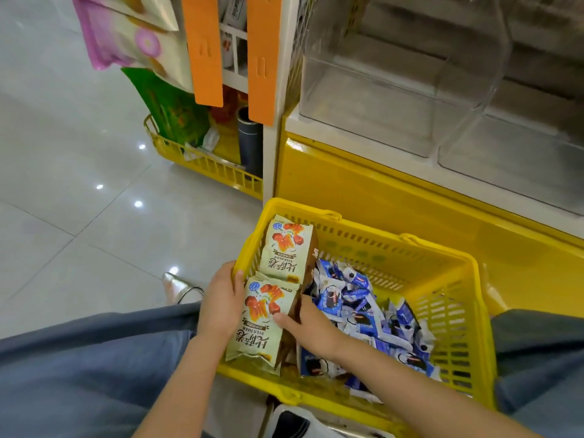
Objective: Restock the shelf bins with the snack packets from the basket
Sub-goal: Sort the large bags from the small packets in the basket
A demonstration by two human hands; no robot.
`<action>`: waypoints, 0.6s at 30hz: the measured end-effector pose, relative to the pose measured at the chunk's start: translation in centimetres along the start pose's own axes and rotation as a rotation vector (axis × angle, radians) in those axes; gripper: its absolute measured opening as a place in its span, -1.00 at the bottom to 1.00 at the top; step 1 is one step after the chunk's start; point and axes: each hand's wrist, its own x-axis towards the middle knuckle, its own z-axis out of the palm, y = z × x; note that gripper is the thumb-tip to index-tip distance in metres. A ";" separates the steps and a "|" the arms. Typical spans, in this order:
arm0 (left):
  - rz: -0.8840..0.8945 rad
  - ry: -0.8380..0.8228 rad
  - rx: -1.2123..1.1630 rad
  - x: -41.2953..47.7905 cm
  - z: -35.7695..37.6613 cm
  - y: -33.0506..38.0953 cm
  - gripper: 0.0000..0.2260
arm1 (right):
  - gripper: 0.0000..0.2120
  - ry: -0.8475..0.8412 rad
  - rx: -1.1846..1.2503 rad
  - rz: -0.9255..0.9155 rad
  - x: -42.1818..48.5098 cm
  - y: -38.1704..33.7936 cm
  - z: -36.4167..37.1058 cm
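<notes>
Head view, left to right. The left hand [221, 303] curled round the left edge of the near cream packet [259, 327]. The right hand [311, 324] pinched its right edge, thumb on the printed face and fingers hidden behind. The packet stood against the left wall of the yellow basket [442, 251], with a second cream packet [286, 251] just beyond it, touching. A heap of blue-and-white packets [363, 308] filled the rest of the basket floor. Up and to the right, the clear shelf bins [373, 99] showed no stock.

Progress, as judged: restocking had barely begun. No packet had reached a bin, and both cream packets and the whole blue heap were left to move.

Surroundings: tiled floor [63, 184], a silver shoe [172, 284], hanging snack bags [126, 36], a yellow wire rack [202, 162], two orange strips [202, 49], and the yellow shelf base [363, 191] below the bins. The lift had to clear the basket's far rim and the bin fronts; nothing else blocked the path.
</notes>
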 end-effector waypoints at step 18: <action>0.165 -0.872 0.335 -4.7 17.0 6.6 -0.38 | 0.04 0.077 -0.267 0.312 -5.6 14.6 -11.6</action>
